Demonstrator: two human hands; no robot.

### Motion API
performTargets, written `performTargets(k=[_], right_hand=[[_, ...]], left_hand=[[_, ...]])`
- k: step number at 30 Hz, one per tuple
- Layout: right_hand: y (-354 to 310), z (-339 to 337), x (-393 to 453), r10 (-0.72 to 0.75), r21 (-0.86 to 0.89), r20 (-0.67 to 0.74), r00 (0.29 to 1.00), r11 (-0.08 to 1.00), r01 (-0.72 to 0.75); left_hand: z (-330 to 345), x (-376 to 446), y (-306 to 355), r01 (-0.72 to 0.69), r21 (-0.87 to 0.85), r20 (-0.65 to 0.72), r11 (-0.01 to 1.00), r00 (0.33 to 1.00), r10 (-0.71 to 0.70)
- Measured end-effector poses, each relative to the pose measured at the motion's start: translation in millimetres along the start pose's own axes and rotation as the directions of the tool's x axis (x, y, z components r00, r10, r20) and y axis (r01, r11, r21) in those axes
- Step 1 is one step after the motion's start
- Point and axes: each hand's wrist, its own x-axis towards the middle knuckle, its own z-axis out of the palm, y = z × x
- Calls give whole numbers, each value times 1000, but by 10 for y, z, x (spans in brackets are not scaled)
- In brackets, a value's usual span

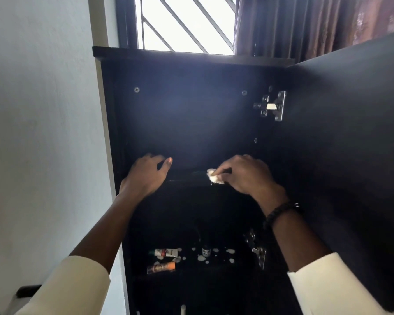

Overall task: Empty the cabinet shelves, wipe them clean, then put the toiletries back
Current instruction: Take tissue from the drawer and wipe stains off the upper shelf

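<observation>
A tall black cabinet (191, 114) stands open in front of me. Its upper shelf (187, 177) is bare. My right hand (248, 176) presses a small white wipe (214, 176) against the front of that shelf. My left hand (146, 176) rests flat on the shelf's left end, fingers spread, holding nothing. On the lower shelf (191, 272) lie two tubes (166, 252) (162, 267), a small dark bottle (206, 251) stands upright, and white blobs are scattered around them.
The cabinet door (350, 144) hangs open on the right, held by metal hinges (271, 106). A white wall (43, 133) lies to the left. Behind the cabinet top are a barred window (184, 23) and a brown curtain (305, 23).
</observation>
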Motion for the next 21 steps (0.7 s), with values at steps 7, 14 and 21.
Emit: performTargets(k=[7, 14, 21], right_hand=[[-373, 286, -16, -141, 88, -101, 985, 985, 150], [23, 104, -33, 15, -26, -126, 992, 999, -19], [-91, 343, -14, -123, 52, -185, 975, 990, 135]], left_hand=[[28, 18, 27, -11, 46, 7, 999, 1000, 11], [6, 32, -51, -30, 46, -2, 998, 1000, 30], [18, 27, -21, -5, 11, 9, 1000, 1000, 5]])
